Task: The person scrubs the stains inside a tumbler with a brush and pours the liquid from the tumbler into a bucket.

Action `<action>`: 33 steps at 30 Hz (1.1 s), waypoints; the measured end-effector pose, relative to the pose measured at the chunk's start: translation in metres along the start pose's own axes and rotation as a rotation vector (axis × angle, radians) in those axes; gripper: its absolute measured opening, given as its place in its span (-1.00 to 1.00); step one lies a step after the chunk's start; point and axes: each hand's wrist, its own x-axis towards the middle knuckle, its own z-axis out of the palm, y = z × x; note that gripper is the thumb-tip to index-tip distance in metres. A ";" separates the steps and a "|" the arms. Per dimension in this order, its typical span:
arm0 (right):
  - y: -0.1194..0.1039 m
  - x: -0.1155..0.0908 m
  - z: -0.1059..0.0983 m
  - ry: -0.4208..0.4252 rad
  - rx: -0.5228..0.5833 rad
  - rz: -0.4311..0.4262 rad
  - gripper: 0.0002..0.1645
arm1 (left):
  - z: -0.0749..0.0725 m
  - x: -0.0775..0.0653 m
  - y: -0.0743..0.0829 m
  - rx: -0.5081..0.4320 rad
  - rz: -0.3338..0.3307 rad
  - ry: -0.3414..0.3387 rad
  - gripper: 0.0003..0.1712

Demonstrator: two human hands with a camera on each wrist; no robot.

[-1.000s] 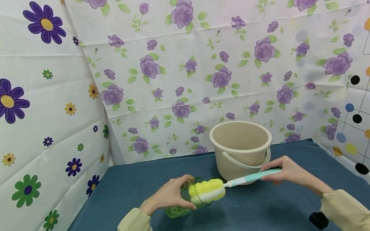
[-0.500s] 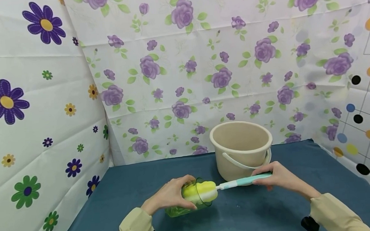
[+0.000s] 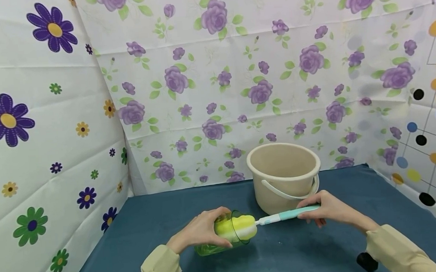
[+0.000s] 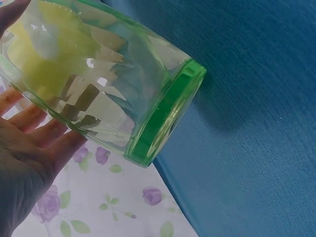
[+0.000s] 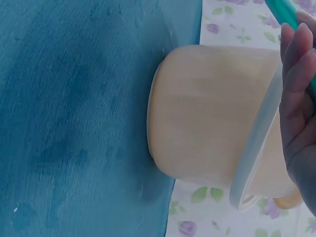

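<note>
My left hand (image 3: 198, 231) grips a clear green glass cup (image 3: 208, 249), tilted on its side with its mouth facing right. Its thick green base (image 4: 168, 116) shows in the left wrist view. Partly inside the cup sits the yellow and white sponge head (image 3: 246, 225) of a bottle brush, the rest sticking out past the rim. The fingers of my right hand (image 3: 330, 208) pinch the brush's turquoise and white handle (image 3: 289, 214) near its far end. In the right wrist view, a bit of the turquoise handle (image 5: 282, 11) shows above the curled fingers.
A beige bucket (image 3: 259, 191) with a white carrying handle (image 3: 282, 193) stands upright behind the brush. Dark blue cloth (image 3: 159, 215) covers the table. Flower-patterned sheets (image 3: 189, 150) hang at the back and left, and a dotted one at the right.
My right hand has moved left, pushing the sponge head deeper into the cup. Over the last half second both hands are nearly still. The left hand keeps its grip on the cup.
</note>
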 end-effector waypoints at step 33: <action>0.001 0.004 0.005 0.018 -0.001 -0.082 -0.80 | -0.001 0.001 0.001 0.018 0.007 -0.007 -0.13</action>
